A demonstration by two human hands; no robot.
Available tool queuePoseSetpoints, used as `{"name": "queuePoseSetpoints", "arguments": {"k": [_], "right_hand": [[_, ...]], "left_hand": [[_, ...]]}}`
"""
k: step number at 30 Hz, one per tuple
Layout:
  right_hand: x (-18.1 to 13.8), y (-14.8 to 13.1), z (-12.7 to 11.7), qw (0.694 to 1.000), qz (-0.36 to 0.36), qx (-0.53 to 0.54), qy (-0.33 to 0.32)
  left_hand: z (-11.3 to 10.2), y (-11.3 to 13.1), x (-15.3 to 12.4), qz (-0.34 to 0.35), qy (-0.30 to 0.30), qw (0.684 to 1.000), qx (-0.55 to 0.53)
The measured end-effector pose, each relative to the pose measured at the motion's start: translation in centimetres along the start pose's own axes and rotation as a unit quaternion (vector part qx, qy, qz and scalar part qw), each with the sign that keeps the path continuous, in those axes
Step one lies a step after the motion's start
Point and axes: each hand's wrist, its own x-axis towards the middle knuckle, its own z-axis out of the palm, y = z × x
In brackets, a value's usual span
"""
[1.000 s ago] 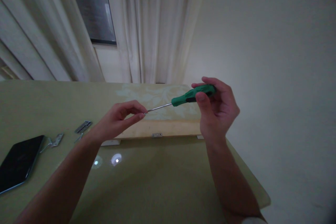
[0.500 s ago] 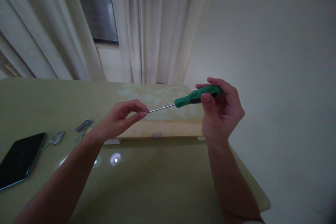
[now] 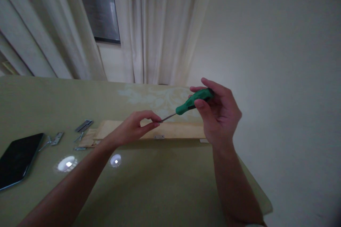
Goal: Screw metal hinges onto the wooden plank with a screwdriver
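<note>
My right hand (image 3: 221, 113) is closed round the green handle of a screwdriver (image 3: 194, 102), its thumb pressed on the near side. The shaft slants down and left to my left hand (image 3: 138, 126). There the thumb and forefinger pinch together at the screwdriver's tip; whatever small thing they hold is hidden. Below both hands a long pale wooden board (image 3: 183, 130) lies on the table. A small metal plate (image 3: 159, 137) with holes sits at the middle of the board's near edge.
On the left lie a black tablet (image 3: 20, 158), a hinge-like metal piece (image 3: 57, 138), a grey metal bracket (image 3: 84, 125) and several screws (image 3: 79, 137). Behind the table (image 3: 160, 184) hang curtains (image 3: 165, 28); a wall (image 3: 279, 78) stands at the right.
My left hand has moved right and slightly down. My right hand has shifted left with the screwdriver, which now tilts more steeply. More of the board's left end shows.
</note>
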Motion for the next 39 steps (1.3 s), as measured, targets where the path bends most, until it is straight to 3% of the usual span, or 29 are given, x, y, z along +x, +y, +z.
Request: {"name": "queuePoseSetpoints", "arguments": {"k": [6, 12, 18, 25, 28, 31, 33, 36, 39], "right_hand": [[-0.3, 0.9, 0.5, 0.988, 0.035, -0.064, -0.136], [-0.5, 1.4, 1.3, 0.974, 0.021, -0.102, -0.201], [-0.8, 1.6, 1.6, 0.971, 0.009, -0.103, -0.217], [-0.7, 2.0, 1.5, 0.969, 0.016, -0.065, -0.238], [-0.8, 2.2, 1.6, 0.969, 0.010, -0.070, -0.237], [-1.2, 2.5, 2.3, 0.975, -0.008, -0.126, -0.180], [-1.4, 2.5, 2.7, 0.972, -0.022, -0.139, -0.190], [-1.6, 2.5, 3.2, 0.962, -0.043, -0.083, -0.258], [-1.8, 2.5, 3.3, 0.972, -0.050, -0.092, -0.209]], "left_hand": [[4.3, -2.3, 0.4, -0.051, -0.034, 0.996, -0.064], [5.6, -3.9, 0.2, -0.111, -0.064, 0.983, -0.134], [5.7, -4.2, 0.2, -0.075, -0.089, 0.988, -0.102], [4.3, -4.5, 0.1, 0.026, -0.093, 0.994, 0.048], [3.9, -4.7, 0.1, 0.040, -0.106, 0.989, 0.096], [4.0, -4.9, 0.1, 0.049, -0.102, 0.989, 0.092], [4.2, -5.1, 0.1, 0.048, -0.099, 0.991, 0.076], [4.4, -5.1, 0.1, 0.047, -0.098, 0.992, 0.061], [4.3, -5.2, 0.1, 0.051, -0.097, 0.992, 0.069]]}}
